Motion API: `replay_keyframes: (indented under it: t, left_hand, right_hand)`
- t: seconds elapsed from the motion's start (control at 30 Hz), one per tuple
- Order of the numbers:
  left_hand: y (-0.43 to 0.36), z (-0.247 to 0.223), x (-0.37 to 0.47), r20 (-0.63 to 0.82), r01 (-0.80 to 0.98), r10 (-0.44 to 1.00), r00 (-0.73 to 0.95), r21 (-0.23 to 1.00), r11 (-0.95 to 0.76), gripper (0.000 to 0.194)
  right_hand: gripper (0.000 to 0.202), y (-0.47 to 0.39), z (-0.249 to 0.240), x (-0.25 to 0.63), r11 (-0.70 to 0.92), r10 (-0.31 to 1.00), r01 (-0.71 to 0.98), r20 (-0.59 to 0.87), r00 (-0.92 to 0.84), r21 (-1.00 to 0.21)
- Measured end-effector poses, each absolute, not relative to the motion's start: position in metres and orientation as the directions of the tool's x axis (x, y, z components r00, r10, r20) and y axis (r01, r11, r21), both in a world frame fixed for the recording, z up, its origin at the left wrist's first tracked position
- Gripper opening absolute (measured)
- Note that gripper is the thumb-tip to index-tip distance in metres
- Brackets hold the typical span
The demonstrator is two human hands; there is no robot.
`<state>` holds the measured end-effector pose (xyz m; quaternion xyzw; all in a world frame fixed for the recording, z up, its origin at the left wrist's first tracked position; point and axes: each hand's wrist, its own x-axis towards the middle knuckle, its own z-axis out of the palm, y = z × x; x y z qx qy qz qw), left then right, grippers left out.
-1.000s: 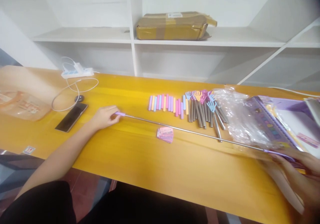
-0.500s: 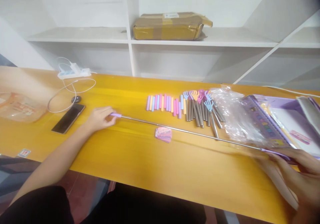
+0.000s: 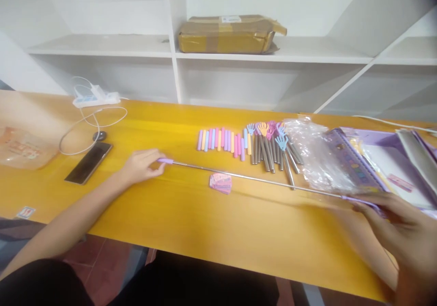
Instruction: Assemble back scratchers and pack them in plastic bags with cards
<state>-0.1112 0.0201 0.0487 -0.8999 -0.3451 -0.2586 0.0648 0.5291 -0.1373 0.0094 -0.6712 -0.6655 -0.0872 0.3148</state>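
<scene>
A thin metal rod [image 3: 252, 177] with purple ends stretches between my hands above the table. My left hand [image 3: 143, 165] pinches its purple tip at the left. At the right my right hand [image 3: 399, 219], blurred, is closed on the other purple end. Under the rod lies a small stack of pink cards [image 3: 220, 183]. Behind it is a row of pastel tubes [image 3: 221, 140]. Metal sticks with colored hand-shaped heads [image 3: 269, 146] are piled to the right of the tubes.
Clear plastic bags [image 3: 314, 155] lie beside a purple box [image 3: 382, 135] at the right. A phone [image 3: 89, 162], a white power strip [image 3: 97, 99] with cables and an orange-printed bag [image 3: 25, 147] are at the left. A cardboard parcel [image 3: 227, 36] sits on the shelf.
My hands have come slightly closer together, the left moving right and the right moving left, and the rod between them looks shorter. The view has shifted a little.
</scene>
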Motion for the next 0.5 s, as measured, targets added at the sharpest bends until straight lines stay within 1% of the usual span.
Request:
replay_keyframes:
  t: [0.03, 0.07, 0.1, 0.17, 0.3, 0.37, 0.43, 0.5]
  left_hand:
    - [0.02, 0.054, -0.108, 0.522, 0.66, 0.587, 0.619, 0.06, -0.749, 0.017]
    - [0.021, 0.059, -0.105, 0.54, 0.661, 0.579, 0.611, 0.055, -0.749, 0.016]
    - [0.021, 0.064, -0.101, 0.556, 0.656, 0.565, 0.609, 0.047, -0.753, 0.016]
    - [0.02, 0.074, -0.09, 0.579, 0.64, 0.534, 0.616, 0.029, -0.768, 0.014]
    - [0.016, 0.084, -0.064, 0.595, 0.615, 0.499, 0.63, 0.011, -0.789, 0.013]
    - [0.015, 0.088, -0.054, 0.621, 0.63, 0.504, 0.601, 0.019, -0.776, 0.012]
    - [0.016, 0.091, -0.049, 0.632, 0.661, 0.532, 0.563, 0.041, -0.749, 0.012]
    - [0.016, 0.094, -0.049, 0.618, 0.679, 0.562, 0.55, 0.062, -0.732, 0.013]
  right_hand:
    - [0.026, -0.132, 0.016, 0.524, 0.131, 0.846, 0.914, 0.524, 0.098, -0.383]
    - [0.027, -0.126, 0.022, 0.518, 0.176, 0.853, 0.884, 0.515, 0.082, -0.433]
    - [0.028, -0.12, 0.029, 0.511, 0.214, 0.856, 0.866, 0.514, 0.056, -0.451]
    - [0.027, -0.108, 0.043, 0.494, 0.295, 0.835, 0.863, 0.549, -0.024, -0.411]
    - [0.012, -0.09, 0.065, 0.455, 0.484, 0.758, 0.822, 0.614, -0.222, -0.301]
    - [0.013, -0.083, 0.072, 0.44, 0.498, 0.742, 0.831, 0.618, -0.26, -0.248]
    - [0.016, -0.078, 0.076, 0.432, 0.479, 0.743, 0.854, 0.612, -0.271, -0.204]
    - [0.017, -0.073, 0.078, 0.429, 0.48, 0.739, 0.857, 0.614, -0.278, -0.189]
